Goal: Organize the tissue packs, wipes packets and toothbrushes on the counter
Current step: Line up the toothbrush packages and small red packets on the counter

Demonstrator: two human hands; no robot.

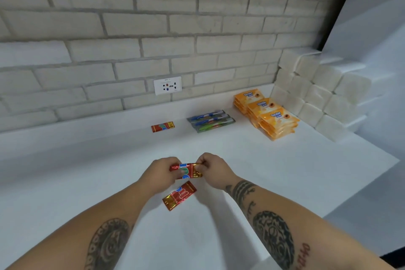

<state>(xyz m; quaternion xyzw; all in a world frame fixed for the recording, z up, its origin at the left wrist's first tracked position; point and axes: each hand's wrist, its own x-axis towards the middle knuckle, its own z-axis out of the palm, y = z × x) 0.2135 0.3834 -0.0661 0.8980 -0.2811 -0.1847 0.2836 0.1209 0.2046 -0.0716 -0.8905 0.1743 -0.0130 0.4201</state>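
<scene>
Red foil packet (186, 170) held low over the white table (87, 160), near the front edge, one end in each hand.

The left hand (161, 172) has its fingers curled round the packet's left end, and the right hand (211, 169) pinches the crinkled gold end on the right. A second packet (179, 195) lies askew on the table just under the wrists. A third packet (163, 126) rests well back by the brick wall (197, 28), left of the toothbrushes (210, 121), the orange wipes packets (266, 114) and the stacked tissue packs (317, 94). To my eye the held one belongs with that far packet. It is best kept flat, laid square against it facing the same way, and eased down so the slick foil does not skid.
</scene>
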